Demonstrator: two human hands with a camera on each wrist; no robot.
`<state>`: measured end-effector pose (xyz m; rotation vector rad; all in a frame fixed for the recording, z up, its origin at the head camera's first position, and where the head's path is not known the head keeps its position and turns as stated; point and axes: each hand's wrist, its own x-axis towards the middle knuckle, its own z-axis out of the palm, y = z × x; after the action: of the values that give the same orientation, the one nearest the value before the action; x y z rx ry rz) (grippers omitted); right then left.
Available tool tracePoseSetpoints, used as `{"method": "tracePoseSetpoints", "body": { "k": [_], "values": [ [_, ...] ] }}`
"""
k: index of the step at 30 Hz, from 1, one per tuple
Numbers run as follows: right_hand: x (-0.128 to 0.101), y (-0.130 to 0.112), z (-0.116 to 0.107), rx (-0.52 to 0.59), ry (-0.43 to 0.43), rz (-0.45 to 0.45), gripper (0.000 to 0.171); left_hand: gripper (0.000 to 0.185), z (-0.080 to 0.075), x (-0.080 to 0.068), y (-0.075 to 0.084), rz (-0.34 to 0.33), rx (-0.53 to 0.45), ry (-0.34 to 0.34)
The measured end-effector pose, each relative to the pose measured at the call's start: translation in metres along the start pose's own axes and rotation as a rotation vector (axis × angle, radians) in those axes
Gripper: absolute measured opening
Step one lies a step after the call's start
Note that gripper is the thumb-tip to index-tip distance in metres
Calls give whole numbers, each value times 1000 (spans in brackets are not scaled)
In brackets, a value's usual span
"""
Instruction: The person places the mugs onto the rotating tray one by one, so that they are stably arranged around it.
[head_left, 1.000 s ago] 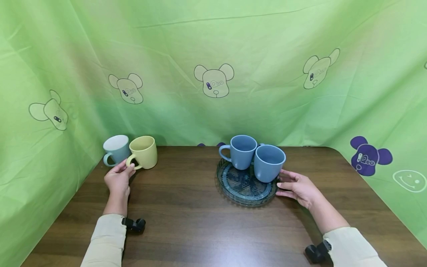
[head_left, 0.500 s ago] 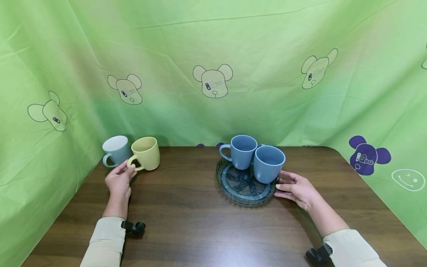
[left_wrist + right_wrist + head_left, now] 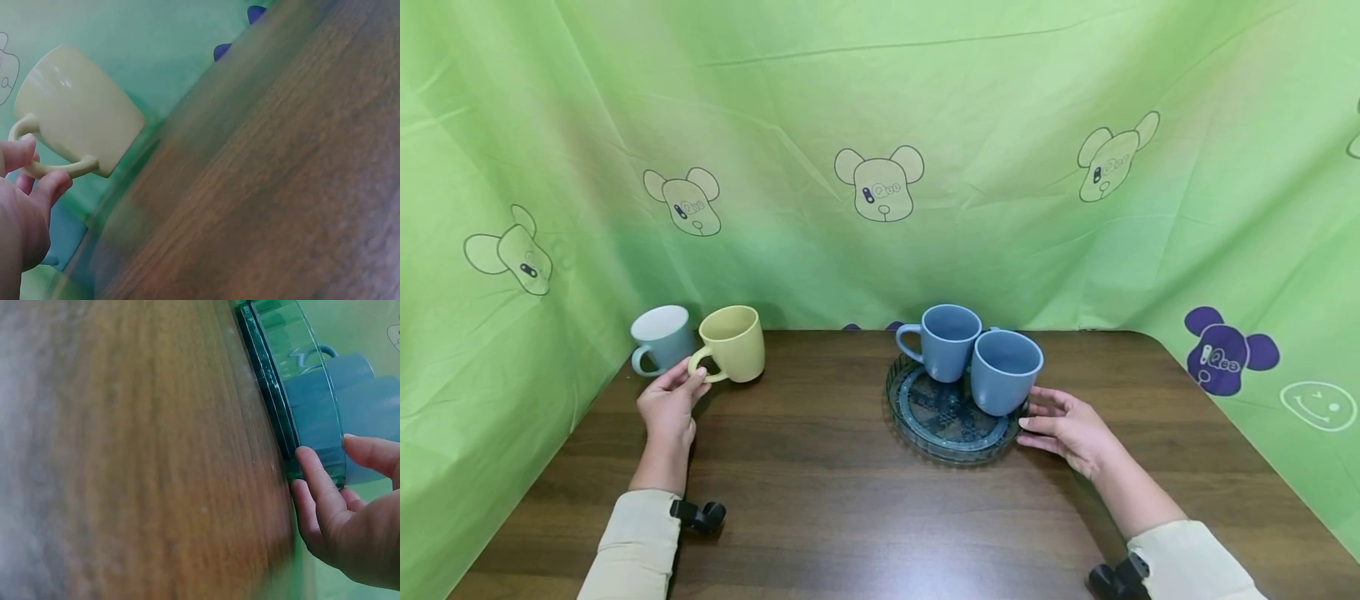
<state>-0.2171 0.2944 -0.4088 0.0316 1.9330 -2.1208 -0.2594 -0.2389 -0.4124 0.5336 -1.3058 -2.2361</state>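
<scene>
My left hand (image 3: 688, 381) pinches the handle of a yellow mug (image 3: 733, 342) at the table's far left; the left wrist view shows thumb and finger on that handle of the mug (image 3: 75, 109), with my hand (image 3: 28, 187) low at the left. A pale blue mug with a white inside (image 3: 661, 337) stands just left of it. Two blue mugs (image 3: 950, 340) (image 3: 1004, 371) sit on a round dark glass tray (image 3: 940, 429). My right hand (image 3: 1037, 412) rests with straight fingers against the tray's right rim (image 3: 300, 394), fingertips (image 3: 309, 465) touching it.
The brown wooden table (image 3: 850, 500) is walled on three sides by a green cloth (image 3: 880, 125) printed with bear heads. The cloth hangs close behind the mugs. Black wrist mounts (image 3: 700, 514) sit at my sleeves.
The yellow mug has shifted a little to the right, away from the pale mug, with my left hand on its handle. My right hand stays at the tray's rim.
</scene>
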Motion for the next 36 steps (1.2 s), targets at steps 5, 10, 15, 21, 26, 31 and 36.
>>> {"method": "tracePoseSetpoints", "body": {
  "k": [5,10,15,21,26,31,36],
  "values": [
    [0,-1,-1,-8,18,2,78,27,2,-2,2,-4,-1,-8],
    [0,-5,-5,-22,5,-2,76,32,3,-5,5,6,-6,-22],
    [2,-9,-10,-42,-16,-10,76,32,3,-9,7,10,-24,-40],
    [8,-10,-14,-62,-43,-22,76,31,5,-12,9,5,-48,-64],
    [16,-9,-18,-75,-73,-13,79,32,7,-14,10,-1,-71,-77],
    [23,-10,-25,-98,-116,8,79,33,9,-15,11,0,-72,-87],
    [29,-11,-30,-103,-141,2,76,33,10,-16,11,-3,-73,-89]
  ]
}}
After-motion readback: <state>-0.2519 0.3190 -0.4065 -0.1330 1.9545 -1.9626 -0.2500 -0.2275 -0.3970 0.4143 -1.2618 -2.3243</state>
